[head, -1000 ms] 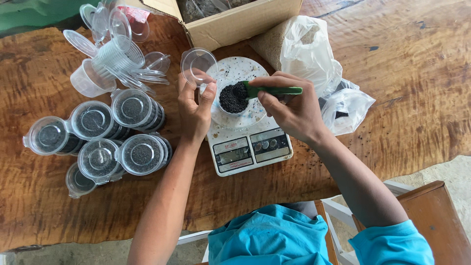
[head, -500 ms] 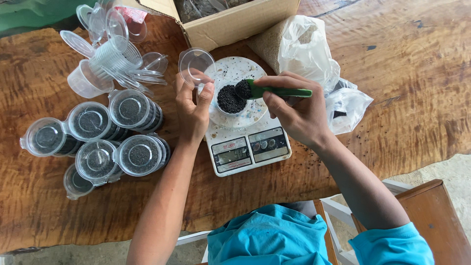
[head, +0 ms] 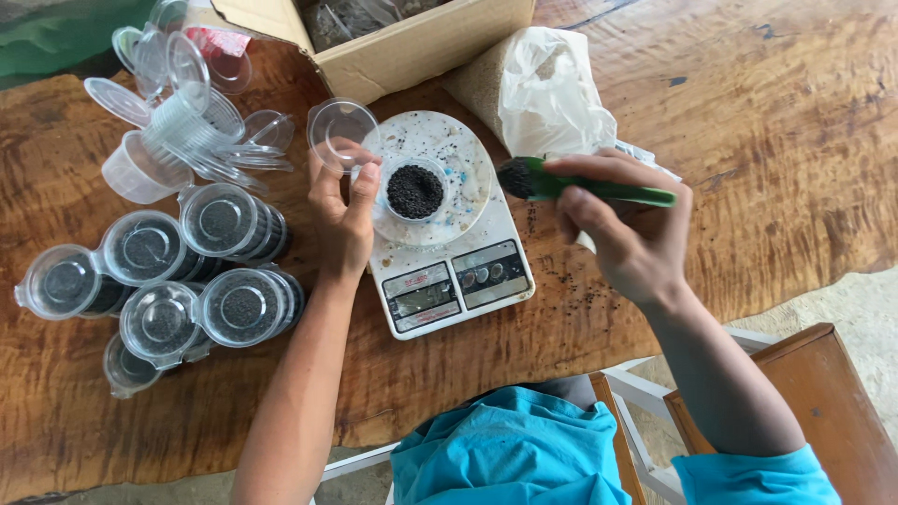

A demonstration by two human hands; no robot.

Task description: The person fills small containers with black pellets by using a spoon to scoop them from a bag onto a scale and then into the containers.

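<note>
A small clear cup [head: 414,190] of black grains sits on the round platter of a white kitchen scale [head: 451,277]. My left hand [head: 342,216] rests at the scale's left edge, its fingers touching the cup's side and its open hinged lid [head: 340,129]. My right hand [head: 629,231] grips a green scoop [head: 582,185] whose bowl holds black grains, just right of the platter.
Several closed cups of black grains [head: 168,277] lie stacked at the left. Empty clear cups and lids [head: 178,120] are piled behind them. A cardboard box [head: 412,37] and a white plastic bag [head: 544,93] stand at the back. A wooden chair [head: 804,393] is at the lower right.
My right hand has drawn the green scoop rightward, off the cup to beside the platter. The left hand stays at the cup.
</note>
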